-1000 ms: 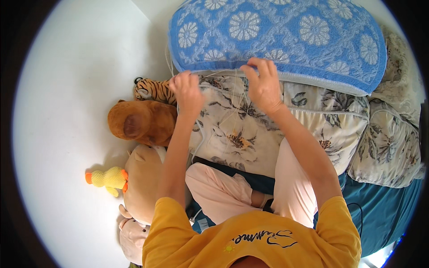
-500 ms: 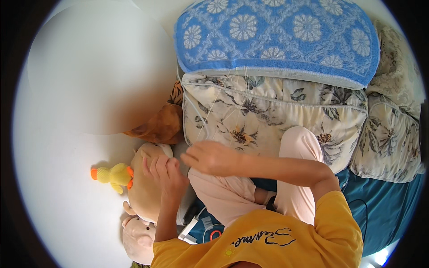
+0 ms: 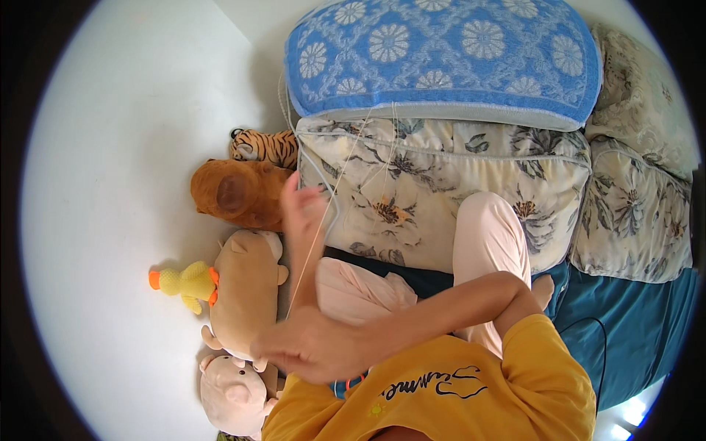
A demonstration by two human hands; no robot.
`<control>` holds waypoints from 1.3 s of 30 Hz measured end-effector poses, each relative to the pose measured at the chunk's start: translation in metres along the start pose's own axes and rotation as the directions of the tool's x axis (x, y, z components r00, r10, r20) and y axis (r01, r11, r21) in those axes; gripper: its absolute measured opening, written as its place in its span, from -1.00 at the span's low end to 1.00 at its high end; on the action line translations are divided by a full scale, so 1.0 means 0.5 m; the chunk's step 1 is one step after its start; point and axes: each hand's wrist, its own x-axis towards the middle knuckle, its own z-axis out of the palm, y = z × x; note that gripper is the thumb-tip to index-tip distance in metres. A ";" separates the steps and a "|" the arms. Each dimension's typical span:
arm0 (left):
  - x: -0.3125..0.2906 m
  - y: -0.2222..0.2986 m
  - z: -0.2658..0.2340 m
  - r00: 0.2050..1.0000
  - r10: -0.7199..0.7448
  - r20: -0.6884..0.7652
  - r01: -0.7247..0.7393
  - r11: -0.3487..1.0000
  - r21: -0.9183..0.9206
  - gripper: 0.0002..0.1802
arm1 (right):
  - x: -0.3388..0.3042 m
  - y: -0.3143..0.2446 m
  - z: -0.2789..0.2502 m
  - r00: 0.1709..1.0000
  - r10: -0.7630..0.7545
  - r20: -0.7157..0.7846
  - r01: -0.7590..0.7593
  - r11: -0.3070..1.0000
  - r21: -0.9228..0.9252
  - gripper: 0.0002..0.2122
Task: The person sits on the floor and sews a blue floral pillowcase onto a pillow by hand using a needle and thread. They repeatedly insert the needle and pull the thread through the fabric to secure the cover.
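a towel (image 3: 441, 59) lies across the top of the frame, above a cushion (image 3: 434, 180); another cushion (image 3: 625, 213) sits right of it. soft toys (image 3: 244, 294) line the left side, a toy duck (image 3: 184, 283) outermost. a thread (image 3: 343, 174) runs from the towel's edge down to the right hand (image 3: 312, 347), lower left.

Loads of free room over the cushion (image 3: 456, 169), right of the loose threads (image 3: 394, 132), all the way up to the towel (image 3: 434, 70). Only the knee (image 3: 489, 228) pokes in down low. Left side's way tighter: toys (image 3: 246, 294) line the wall (image 3: 118, 184), plus the left hand (image 3: 304, 209) is right there. The long thread (image 3: 354, 151) slants from the towel to the right hand (image 3: 312, 345), and the right forearm (image 3: 441, 305) bars the way up from below.
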 end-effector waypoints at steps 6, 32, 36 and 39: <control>0.117 0.004 0.230 0.977 -0.068 0.201 0.203 0.574 -0.793 -0.38 | 0.005 -0.036 0.023 0.927 0.344 0.150 -0.370 0.776 0.511 -0.91; -0.324 0.089 -0.739 0.169 0.396 -0.903 0.067 0.909 0.411 -0.42 | 0.048 0.080 0.127 0.842 0.316 0.437 -0.537 0.417 0.733 -0.89; -0.423 0.119 -0.838 0.146 0.603 -0.785 0.271 0.739 0.618 -0.36 | 0.076 0.106 0.166 0.828 0.317 0.463 -0.560 0.431 0.707 -0.88; -0.444 0.162 -0.822 0.186 0.663 -0.726 0.377 0.634 0.675 -0.34 | 0.087 0.123 0.196 0.817 0.335 0.470 -0.574 0.388 0.721 -0.88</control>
